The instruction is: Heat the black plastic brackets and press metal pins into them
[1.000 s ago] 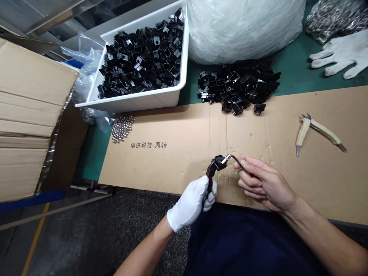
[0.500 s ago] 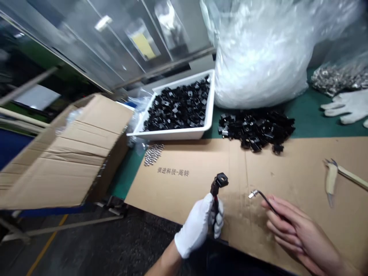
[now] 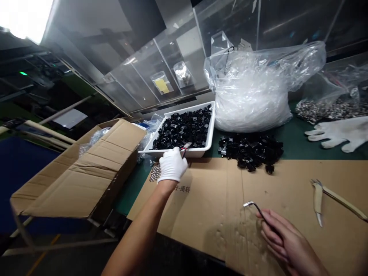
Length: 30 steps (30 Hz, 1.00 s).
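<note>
At the rim of the white tray (image 3: 201, 152), the gloved left hand (image 3: 171, 165) grips a red-handled tool (image 3: 185, 147) — best kept low over the black parts (image 3: 184, 128) — while the right hand (image 3: 284, 239) stays closed on the bent hex key (image 3: 254, 206).

Left hand (image 3: 171, 165), in a white glove, stretched far forward on a straight bare arm, fingers curled closed. Bare right hand (image 3: 283, 239) low and near, fingers pinched together.
</note>
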{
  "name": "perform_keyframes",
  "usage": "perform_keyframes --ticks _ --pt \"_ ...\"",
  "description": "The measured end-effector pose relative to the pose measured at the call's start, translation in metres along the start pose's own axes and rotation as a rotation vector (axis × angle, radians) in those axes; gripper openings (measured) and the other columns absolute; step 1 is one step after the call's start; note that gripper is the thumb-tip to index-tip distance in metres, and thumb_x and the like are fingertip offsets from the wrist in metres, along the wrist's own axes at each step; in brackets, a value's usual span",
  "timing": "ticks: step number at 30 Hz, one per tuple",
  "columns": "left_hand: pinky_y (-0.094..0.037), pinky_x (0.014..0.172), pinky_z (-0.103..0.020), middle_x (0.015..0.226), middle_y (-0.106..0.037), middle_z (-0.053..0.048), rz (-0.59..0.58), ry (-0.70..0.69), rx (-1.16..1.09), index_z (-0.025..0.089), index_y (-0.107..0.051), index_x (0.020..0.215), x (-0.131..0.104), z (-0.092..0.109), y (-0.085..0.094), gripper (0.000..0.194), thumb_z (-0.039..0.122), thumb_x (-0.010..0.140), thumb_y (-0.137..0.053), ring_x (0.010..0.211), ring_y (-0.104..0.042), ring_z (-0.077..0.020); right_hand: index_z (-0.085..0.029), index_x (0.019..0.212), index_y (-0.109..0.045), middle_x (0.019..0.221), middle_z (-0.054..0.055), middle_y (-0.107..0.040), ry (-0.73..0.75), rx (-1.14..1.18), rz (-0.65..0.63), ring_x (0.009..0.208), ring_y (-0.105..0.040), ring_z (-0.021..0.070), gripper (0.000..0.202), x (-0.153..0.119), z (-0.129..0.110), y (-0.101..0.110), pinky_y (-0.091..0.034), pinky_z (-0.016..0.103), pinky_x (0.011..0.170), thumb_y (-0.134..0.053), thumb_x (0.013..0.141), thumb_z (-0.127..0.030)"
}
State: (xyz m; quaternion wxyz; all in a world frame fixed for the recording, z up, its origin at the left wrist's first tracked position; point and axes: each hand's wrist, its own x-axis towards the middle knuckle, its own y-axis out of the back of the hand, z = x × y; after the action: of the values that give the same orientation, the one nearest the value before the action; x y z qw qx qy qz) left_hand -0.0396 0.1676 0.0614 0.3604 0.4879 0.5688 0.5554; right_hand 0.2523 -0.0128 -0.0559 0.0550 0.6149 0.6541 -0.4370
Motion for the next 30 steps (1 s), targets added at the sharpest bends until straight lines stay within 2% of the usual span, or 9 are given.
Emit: perform_keyframes --ticks 3,5,8,11,14,18,25,27,30 --pt "-0.051 0.093 -0.045 0.111 -0.071 -0.017 -0.023 -0.024 -0.132 0.015 -0.062 0.119 -0.023 -0.003 0.003 0.034 0.028 0.089 -0.053 0.106 -0.068 -0.0355 -0.020 0.099 -0.056 0.059 -0.010 -0.034 0.123 -0.151 -0.001 0.045 -0.018 0.0061 0.050 0.009 -0.001 -0.001 -0.013 0.019 0.041 -0.064 0.087 -0.068" --pt "-0.051 0.092 -0.040 0.108 -0.073 -0.012 -0.159 -0.092 -0.337 0.017 -0.063 0.119 -0.045 -0.001 0.002 0.033 0.032 0.091 -0.051 0.100 -0.069 -0.0299 -0.019 0.101 -0.057 0.059 -0.010 -0.035 0.157 -0.210 0.023 0.047 -0.021 0.0073 0.048 0.016 -0.002 -0.002 -0.015 0.020 0.042 -0.061 0.089 -0.065" --pt "-0.049 0.096 -0.040 0.114 -0.073 -0.009 -0.403 -0.153 -0.607 0.019 -0.064 0.118 -0.084 0.007 -0.005 0.035 0.039 0.093 -0.051 0.106 -0.067 -0.0285 -0.018 0.103 -0.058 0.063 -0.008 -0.039 0.208 -0.327 0.057 0.051 -0.031 0.0098 0.038 0.023 -0.001 -0.005 -0.024 0.021 0.046 -0.056 0.096 -0.056" --pt "-0.048 0.098 -0.042 0.113 -0.073 -0.009 -0.525 -0.128 -0.760 0.018 -0.066 0.114 -0.119 0.019 -0.015 0.033 0.039 0.092 -0.053 0.106 -0.066 -0.0292 -0.019 0.106 -0.060 0.064 -0.006 -0.044 0.257 -0.462 0.083 0.054 -0.038 0.0129 0.033 0.024 0.000 -0.007 -0.031 0.025 0.050 -0.052 0.098 -0.049" --pt "-0.049 0.096 -0.041 0.107 -0.073 -0.009 -0.539 -0.045 -0.840 0.018 -0.065 0.109 -0.142 0.024 -0.026 0.028 0.038 0.092 -0.055 0.101 -0.066 -0.0278 -0.020 0.111 -0.062 0.065 -0.004 -0.052 0.326 -0.612 0.145 0.058 -0.045 0.0160 0.031 0.020 0.000 -0.005 -0.036 0.028 0.056 -0.051 0.099 -0.046" --pt "-0.049 0.096 -0.039 0.112 -0.073 -0.009 -0.512 0.016 -0.842 0.019 -0.063 0.116 -0.156 0.013 -0.035 0.029 0.035 0.094 -0.054 0.103 -0.067 -0.0259 -0.022 0.114 -0.064 0.070 -0.002 -0.060 0.389 -0.809 0.217 0.059 -0.050 0.0172 0.030 0.013 -0.002 0.003 -0.037 0.030 0.060 -0.053 0.099 -0.047" --pt "-0.048 0.101 -0.042 0.117 -0.072 -0.011 -0.450 -0.067 -0.584 0.022 -0.065 0.120 -0.169 -0.008 -0.054 0.030 0.028 0.093 -0.054 0.110 -0.067 -0.0278 -0.023 0.112 -0.065 0.068 -0.003 -0.062 0.482 -1.017 0.236 0.047 -0.046 0.0150 0.030 0.010 -0.007 0.005 -0.035 0.030 0.050 -0.051 0.102 -0.048" --pt "-0.048 0.102 -0.042 0.118 -0.071 -0.010 -0.451 -0.091 -0.562 0.023 -0.064 0.123 -0.172 -0.006 -0.057 0.031 0.030 0.094 -0.053 0.111 -0.067 -0.0283 -0.023 0.114 -0.066 0.079 0.001 -0.069 0.550 -1.099 0.298 0.055 -0.056 0.0176 0.027 0.009 -0.009 0.004 -0.040 0.032 0.057 -0.052 0.102 -0.043" --pt "-0.048 0.102 -0.043 0.123 -0.070 -0.009 -0.456 -0.103 -0.569 0.025 -0.061 0.125 -0.175 -0.001 -0.059 0.033 0.034 0.095 -0.052 0.113 -0.067 -0.0288 -0.021 0.118 -0.066 0.105 0.009 -0.074 0.647 -1.238 0.367 0.089 -0.069 0.0250 0.026 0.010 -0.013 0.002 -0.047 0.035 0.079 -0.049 0.101 -0.032"
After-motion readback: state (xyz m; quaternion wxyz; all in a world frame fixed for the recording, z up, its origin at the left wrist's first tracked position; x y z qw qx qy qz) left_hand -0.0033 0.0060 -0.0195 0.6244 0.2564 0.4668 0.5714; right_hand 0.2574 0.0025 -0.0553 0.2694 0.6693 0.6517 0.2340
